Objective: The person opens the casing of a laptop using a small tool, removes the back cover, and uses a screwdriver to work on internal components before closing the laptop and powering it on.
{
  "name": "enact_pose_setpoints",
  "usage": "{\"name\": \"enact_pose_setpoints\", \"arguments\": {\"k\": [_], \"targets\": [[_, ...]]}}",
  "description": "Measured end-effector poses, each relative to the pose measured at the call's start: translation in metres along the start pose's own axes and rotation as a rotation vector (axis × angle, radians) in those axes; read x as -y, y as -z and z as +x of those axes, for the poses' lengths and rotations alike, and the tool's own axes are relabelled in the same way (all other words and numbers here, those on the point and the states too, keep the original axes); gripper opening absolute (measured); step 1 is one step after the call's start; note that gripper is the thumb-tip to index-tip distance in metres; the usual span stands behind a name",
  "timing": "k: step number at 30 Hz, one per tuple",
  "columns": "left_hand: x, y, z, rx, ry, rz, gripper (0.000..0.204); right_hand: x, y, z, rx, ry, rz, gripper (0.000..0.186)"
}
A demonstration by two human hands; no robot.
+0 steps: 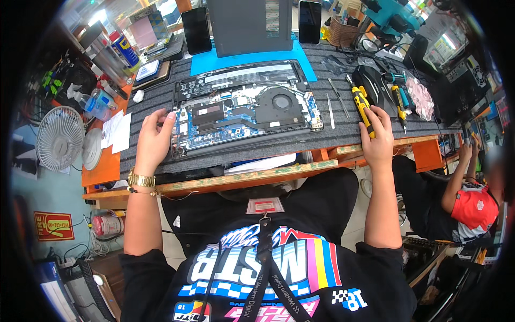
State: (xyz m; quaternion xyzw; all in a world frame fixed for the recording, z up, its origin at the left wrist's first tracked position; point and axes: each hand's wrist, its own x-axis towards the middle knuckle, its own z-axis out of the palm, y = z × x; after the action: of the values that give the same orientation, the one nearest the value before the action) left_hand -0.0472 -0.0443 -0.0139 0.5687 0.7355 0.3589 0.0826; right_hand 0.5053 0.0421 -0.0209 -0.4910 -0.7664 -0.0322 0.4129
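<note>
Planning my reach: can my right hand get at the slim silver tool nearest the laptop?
Probably yes: your right hand, on the yellow screwdriver, is close, and nothing covers the silver tool; only another slim tool lies between.

One head-worn fisheye view looks steeply down on the laptop [242, 111] — from above its near side, close and facing across it.

The yellow tool [360, 96] is partly hidden, the grey panel [236, 27] cut off above, and a co-worker's head [492, 167] blurred.
</note>
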Motion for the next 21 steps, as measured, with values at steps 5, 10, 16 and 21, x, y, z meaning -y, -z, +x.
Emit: {"name": "enact_pose_setpoints", "arguments": {"k": [5, 10, 16, 21], "targets": [[-0.011, -0.008, 0.001, 0.02, 0.06, -0.036, 0.062, 0.01, 0.005, 0.006, 0.105, -0.074, -0.087, 0.04], [-0.016, -0.019, 0.014, 0.039, 0.134, 0.088, 0.078, 0.035, -0.013, 0.034, 0.031, -0.085, -0.115, 0.038], [-0.015, -0.021, 0.029, 0.041, 0.15, 0.114, 0.085, 0.077, -0.074, 0.089, 0.343, -0.345, 0.35, 0.056], [-0.017, -0.025, 0.035, 0.013, 0.167, 0.069, 0.087, 0.096, -0.091, 0.111, 0.471, -0.463, 0.223, 0.067]]}}
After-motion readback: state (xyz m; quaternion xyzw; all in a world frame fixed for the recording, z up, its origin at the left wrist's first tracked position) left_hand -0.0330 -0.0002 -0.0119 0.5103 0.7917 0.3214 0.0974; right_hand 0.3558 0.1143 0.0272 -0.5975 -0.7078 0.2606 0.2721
